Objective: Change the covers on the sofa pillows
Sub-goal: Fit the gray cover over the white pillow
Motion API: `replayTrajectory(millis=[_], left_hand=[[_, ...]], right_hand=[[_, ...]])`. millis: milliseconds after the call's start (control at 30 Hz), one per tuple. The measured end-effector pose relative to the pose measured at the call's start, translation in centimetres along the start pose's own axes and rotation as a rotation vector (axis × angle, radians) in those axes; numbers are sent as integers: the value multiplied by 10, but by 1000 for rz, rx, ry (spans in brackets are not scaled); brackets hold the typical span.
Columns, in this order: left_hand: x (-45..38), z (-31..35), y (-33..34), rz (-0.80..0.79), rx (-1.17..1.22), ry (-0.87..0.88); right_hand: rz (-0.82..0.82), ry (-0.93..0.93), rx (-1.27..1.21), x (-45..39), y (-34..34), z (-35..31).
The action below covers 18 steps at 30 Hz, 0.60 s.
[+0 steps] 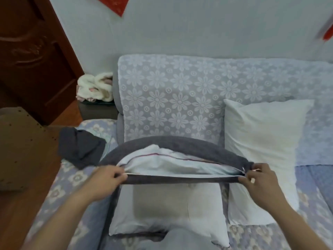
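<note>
Pillow (pixel 173 159) sat half inside grey cover (pixel 180 143), held over the sofa seat (pixel 59 192). Left hand (pixel 106 179) clenched the near zipper edge; right hand (pixel 259 179) pinched the zipper end. Risk: zipper could snag the white insert if pulled without tucking. Count: three pillows, two bare (pixel 261 141) (pixel 167 213); one spare grey cover (pixel 81 147).

A home living room: a grey sofa under floral lace covers (pixel 180 98), carved brown wooden door (pixel 32 56) upper left.
</note>
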<state>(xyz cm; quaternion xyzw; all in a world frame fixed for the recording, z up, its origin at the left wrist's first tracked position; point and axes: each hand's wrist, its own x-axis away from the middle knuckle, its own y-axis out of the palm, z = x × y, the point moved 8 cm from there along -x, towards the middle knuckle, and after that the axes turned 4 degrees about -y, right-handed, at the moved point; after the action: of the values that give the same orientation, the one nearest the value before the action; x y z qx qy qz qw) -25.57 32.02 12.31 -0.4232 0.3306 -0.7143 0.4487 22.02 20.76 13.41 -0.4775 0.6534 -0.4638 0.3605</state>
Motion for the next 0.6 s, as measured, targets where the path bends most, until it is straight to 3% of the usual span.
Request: replayTrajectory(millis=[67,200,400,500,600], left_hand=[[10,-10,39,6,-5,-35],[26,-25,84,73,-92,-89],[11,-12,72,166,-91,-64],[4,-3,66,158,-64,-61],[1,-3,64,155,-65,-59]], right_hand=[[3,-50,153,11,30,16],[-290,28,267,13,87,22],[-276,-319,119,9,137,-68],[-242,-414,99,8,141,-93],[-195,-421,241,-5,140,-86]])
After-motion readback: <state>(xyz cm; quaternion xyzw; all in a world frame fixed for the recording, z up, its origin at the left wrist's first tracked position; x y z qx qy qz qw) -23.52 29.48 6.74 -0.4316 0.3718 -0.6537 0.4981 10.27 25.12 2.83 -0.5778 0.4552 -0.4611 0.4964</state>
